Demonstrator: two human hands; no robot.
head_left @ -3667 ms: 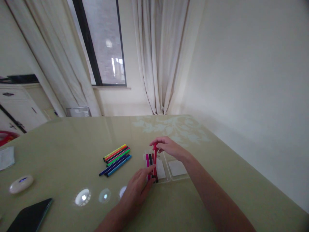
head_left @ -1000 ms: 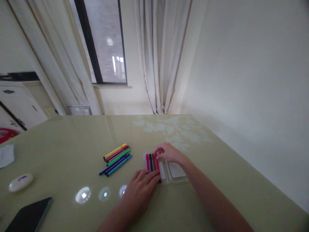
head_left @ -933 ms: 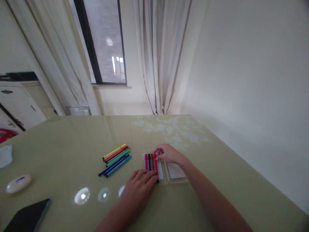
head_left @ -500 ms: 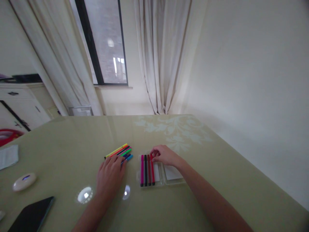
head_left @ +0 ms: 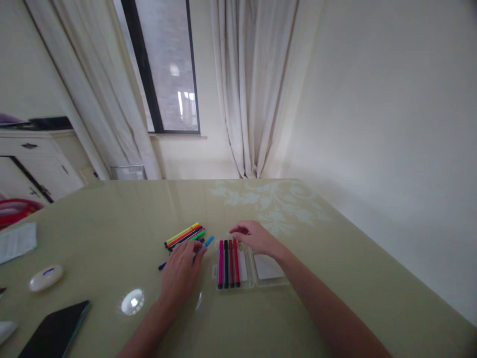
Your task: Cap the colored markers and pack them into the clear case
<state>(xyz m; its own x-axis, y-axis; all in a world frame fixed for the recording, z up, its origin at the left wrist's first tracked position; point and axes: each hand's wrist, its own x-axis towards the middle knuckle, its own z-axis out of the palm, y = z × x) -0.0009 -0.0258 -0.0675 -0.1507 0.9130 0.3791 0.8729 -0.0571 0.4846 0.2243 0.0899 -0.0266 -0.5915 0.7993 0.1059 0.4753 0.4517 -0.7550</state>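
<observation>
My left hand (head_left: 181,267) has its fingers closed on a light blue marker (head_left: 209,241), whose tip end points toward the case. A loose pile of markers (head_left: 185,234) in yellow, orange, black and green lies just beyond that hand. One dark blue marker (head_left: 162,266) is partly hidden beneath it. Over the top edge of an open clear plastic case (head_left: 252,284) hovers my right hand (head_left: 257,237), fingers curved and apart with nothing seen in them. Side by side in the case's left half lie magenta (head_left: 221,264), black (head_left: 225,264), brown (head_left: 231,264) and red markers (head_left: 236,264).
White card (head_left: 268,267) lines the case's right half. At the left of the glossy table (head_left: 298,318) are a black phone (head_left: 55,330), a white oval object (head_left: 46,278) and a folded paper (head_left: 18,242). A wall (head_left: 402,149) runs along the right side.
My left hand has drawn the light blue marker out of the pile and shifted right toward the case. My right hand has lifted slightly off the red marker's top.
</observation>
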